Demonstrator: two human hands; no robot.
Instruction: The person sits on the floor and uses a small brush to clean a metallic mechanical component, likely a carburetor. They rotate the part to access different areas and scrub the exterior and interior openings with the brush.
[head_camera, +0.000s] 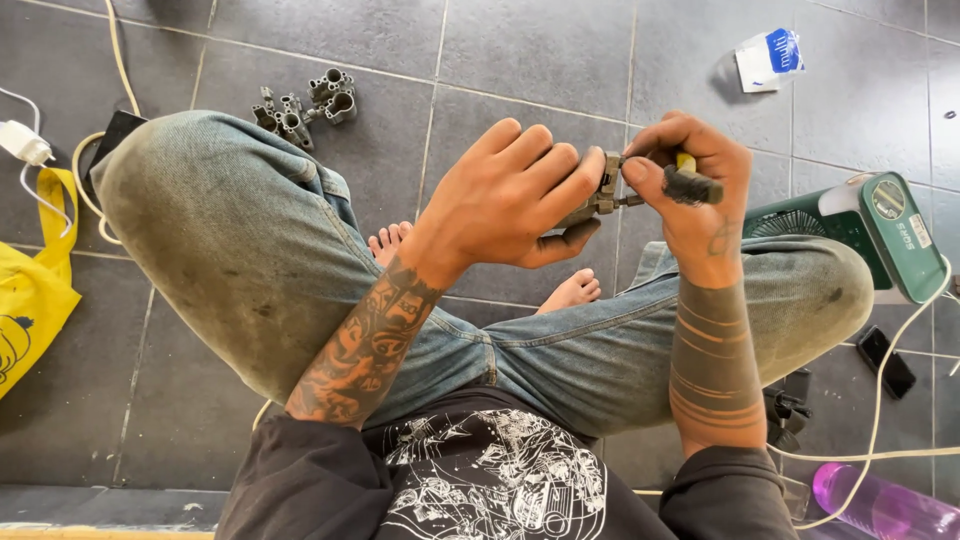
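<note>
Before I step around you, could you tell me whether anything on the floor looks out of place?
A white cable trails loosely across the grey tiles by the green device, and a crumpled white packet lies on the floor. Nothing looks spilled or broken.

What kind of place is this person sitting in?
Probably a home or small repair spot: the person sits cross-legged on a grey tiled floor, with grey metal parts, a green machine and loose cords lying around.
</note>
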